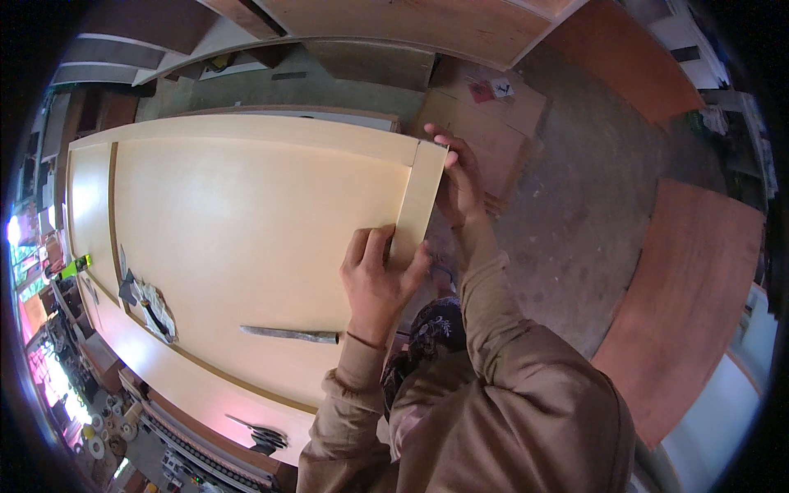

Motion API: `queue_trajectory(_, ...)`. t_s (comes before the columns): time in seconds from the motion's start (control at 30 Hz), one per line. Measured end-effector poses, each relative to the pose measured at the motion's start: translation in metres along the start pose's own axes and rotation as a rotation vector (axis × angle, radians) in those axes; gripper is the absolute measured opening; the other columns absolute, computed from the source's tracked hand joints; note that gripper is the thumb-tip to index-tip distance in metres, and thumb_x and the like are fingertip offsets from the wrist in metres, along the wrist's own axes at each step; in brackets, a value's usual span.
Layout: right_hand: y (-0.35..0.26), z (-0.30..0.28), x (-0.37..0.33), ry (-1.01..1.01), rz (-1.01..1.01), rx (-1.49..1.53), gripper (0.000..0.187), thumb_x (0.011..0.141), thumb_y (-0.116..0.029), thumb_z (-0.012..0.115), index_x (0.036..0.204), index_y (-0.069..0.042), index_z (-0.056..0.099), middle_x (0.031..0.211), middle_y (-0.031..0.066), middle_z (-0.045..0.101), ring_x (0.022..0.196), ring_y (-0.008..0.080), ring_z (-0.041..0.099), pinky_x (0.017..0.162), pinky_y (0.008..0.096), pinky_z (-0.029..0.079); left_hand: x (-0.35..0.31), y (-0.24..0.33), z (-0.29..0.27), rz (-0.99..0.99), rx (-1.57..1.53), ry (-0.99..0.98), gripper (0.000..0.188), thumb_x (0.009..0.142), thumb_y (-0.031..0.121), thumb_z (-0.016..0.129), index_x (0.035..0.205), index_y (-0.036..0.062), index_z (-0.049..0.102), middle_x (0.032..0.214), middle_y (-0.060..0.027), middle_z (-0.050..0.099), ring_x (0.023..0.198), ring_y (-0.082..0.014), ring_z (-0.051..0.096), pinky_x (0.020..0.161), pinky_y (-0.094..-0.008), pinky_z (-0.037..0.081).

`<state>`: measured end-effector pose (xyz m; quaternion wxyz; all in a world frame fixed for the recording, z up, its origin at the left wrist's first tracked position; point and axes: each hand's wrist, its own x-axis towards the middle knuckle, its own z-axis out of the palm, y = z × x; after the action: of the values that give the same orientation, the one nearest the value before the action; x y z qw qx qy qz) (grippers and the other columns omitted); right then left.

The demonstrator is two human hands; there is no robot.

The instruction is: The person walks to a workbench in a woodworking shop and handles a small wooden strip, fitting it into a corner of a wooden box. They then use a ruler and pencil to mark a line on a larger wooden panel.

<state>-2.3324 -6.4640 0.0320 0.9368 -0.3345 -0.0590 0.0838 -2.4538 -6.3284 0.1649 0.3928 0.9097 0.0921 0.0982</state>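
Note:
A large cream-coloured panel with a raised rim lies flat in front of me, reaching far to the left. My left hand grips its right end rail, fingers bent over the inner side and thumb against the outer edge. Farther off, my right hand is closed around the far right corner, where a thin dark line shows between fingertips and thumb. Anything small inside that grip is too fine to make out. Left of my left wrist, a long tapered grey tool with a dark end rests on the panel.
A crumpled pale wrapper with dark-handled tools lies farther left, near a yellow-green tool. Dark-handled scissors lie on the near ledge. Brown boards stand at right, cardboard beyond the corner, and a cabinet at the back.

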Motion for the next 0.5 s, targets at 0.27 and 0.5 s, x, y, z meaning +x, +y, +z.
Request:
queue_trajectory(0.27, 0.011, -0.019, 0.008, 0.002, 0.001, 0.102, 0.03, 0.1, -0.029, 0.08, 0.12, -0.008, 0.073, 0.128, 0.0067, 0.072, 0.133, 0.0356, 0.065, 0.117, 0.0539, 0.053, 0.003, 0.004, 0.001, -0.004, 0.036, -0.027, 0.04, 0.083, 0.027, 0.091, 0.103, 0.0006, 0.07, 0.09, -0.0142, 0.066, 0.075, -0.0304, 0.068, 0.066, -0.0413, 0.055)
queue_trajectory(0.5, 0.016, -0.015, 0.009, 0.038, 0.008, 0.138, 0.028, 0.104, -0.027, 0.077, 0.12, -0.005, 0.069, 0.132, 0.014, 0.071, 0.136, 0.0334, 0.065, 0.117, 0.0497, 0.053, 0.001, 0.006, 0.003, -0.033, 0.06, -0.028, 0.039, 0.082, 0.026, 0.091, 0.101, -0.0004, 0.07, 0.092, -0.0151, 0.067, 0.076, -0.0322, 0.069, 0.066, -0.0413, 0.056)
